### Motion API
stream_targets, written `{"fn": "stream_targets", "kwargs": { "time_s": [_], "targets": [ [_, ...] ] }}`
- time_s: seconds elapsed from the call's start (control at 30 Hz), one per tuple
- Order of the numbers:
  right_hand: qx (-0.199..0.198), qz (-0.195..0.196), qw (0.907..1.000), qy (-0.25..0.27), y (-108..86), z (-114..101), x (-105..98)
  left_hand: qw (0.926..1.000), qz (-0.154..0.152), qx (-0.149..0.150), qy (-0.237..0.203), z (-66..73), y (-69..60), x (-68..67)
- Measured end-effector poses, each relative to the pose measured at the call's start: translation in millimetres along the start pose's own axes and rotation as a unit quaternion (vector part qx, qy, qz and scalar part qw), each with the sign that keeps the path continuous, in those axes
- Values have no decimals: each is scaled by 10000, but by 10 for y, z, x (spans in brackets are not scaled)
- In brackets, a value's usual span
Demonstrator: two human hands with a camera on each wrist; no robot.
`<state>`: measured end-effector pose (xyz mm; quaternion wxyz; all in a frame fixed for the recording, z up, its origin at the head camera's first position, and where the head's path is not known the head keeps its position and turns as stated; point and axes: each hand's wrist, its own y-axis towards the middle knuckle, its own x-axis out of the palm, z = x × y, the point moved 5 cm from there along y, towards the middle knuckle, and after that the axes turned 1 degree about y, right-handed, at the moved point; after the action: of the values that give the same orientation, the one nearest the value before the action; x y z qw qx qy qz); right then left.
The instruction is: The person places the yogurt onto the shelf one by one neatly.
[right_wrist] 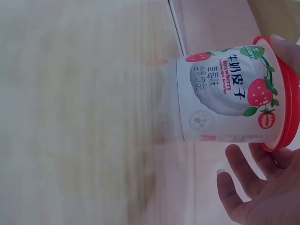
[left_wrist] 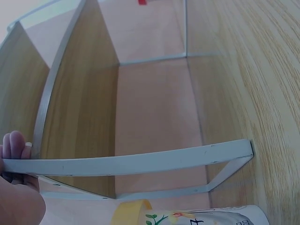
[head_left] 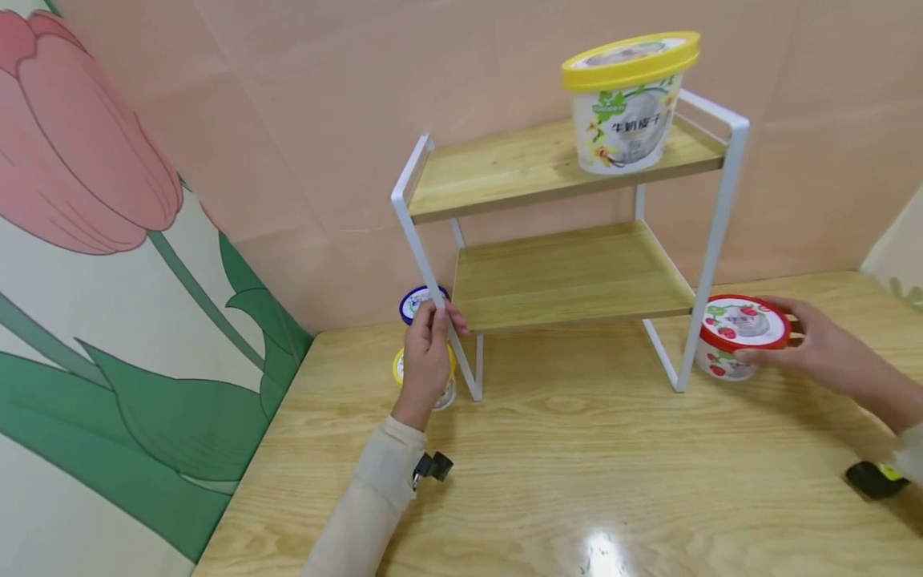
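Observation:
My left hand (head_left: 425,361) holds the front left leg of a two-tier shelf (head_left: 570,276) with wooden boards and a white metal frame. In the left wrist view, the fingertips (left_wrist: 17,143) curl around the white frame bar (left_wrist: 126,165). To the right of the shelf, my right hand (head_left: 822,344) grips a strawberry tub (head_left: 746,324) around its red lid. The right wrist view shows the printed side of the strawberry tub (right_wrist: 229,93), with the thumb and fingers on opposite sides of the lid. Whether its base touches the table cannot be told.
A yellow-lidded tub (head_left: 626,120) stands on the top board's right end. Left of the shelf are a blue-lidded tub (head_left: 417,304) and another yellow-lidded tub (head_left: 445,393), both partly hidden by the left hand. A pink wall covering (head_left: 317,160) rises behind the wooden table (head_left: 562,481).

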<state>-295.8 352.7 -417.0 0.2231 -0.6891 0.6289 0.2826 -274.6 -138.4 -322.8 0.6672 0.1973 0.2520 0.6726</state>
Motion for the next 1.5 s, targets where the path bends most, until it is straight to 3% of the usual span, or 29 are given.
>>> {"fn": "stream_targets", "kwargs": {
  "time_s": [0.2, 0.47, 0.8, 1.3, 1.5],
  "targets": [
    [-184, 83, 9997, -155, -152, -61, 41, 9999, -77, 61, 65, 8, 12, 1],
    [-397, 101, 9992, 33, -278, -124, 131, 9999, 64, 89, -10, -3, -9, -37],
    [-289, 131, 9995, -41, -473, -134, 184, 9999, -9, 115, -12, 7, -1, 9],
    [-782, 268, 9965, -83, -652, -226, 242, 10000, 45, 65, 9, 18, 0, 0],
    [-1227, 477, 9913, 17, -707, -283, 257, 9999, 60, 73, -44, 17, -1, 8]
  ]
}}
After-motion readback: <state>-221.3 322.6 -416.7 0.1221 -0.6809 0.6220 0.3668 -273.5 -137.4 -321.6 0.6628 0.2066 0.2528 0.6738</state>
